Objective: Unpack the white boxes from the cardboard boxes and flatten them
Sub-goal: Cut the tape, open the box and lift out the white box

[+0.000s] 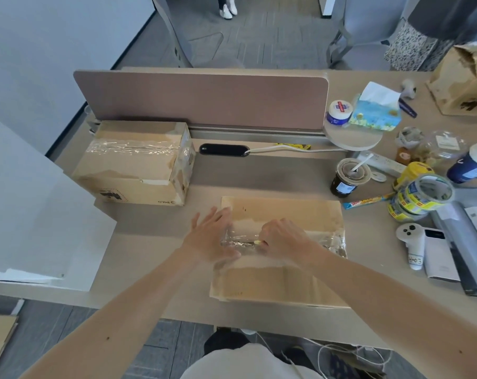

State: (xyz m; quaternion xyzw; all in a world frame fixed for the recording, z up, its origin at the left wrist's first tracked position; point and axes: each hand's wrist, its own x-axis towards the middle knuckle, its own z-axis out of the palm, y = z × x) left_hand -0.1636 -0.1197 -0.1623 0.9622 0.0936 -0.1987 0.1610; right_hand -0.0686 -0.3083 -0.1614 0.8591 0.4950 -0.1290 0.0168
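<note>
Glossy-taped cardboard box (281,214): left hand (212,236) flat, grip apart; right hand (283,239) pinching perhaps a cutter (257,242).

My one camera rides on my head, wide-angle, facing forward and tilted steeply down at the surface (155,236). It sits close: my arms (139,302) run up from the bottom edge, with my left hand (212,239) and right hand (283,239) at mid-frame. The divider panel (204,97) and the floor (259,36) beyond fill the top

The near cardboard box (281,214) lay at the front edge of the tabletop (149,242). The far cardboard box (133,162) sat behind it, leftward, before the divider panel (201,97); a cup (348,177) and tape rolls (420,196) stood right.
</note>
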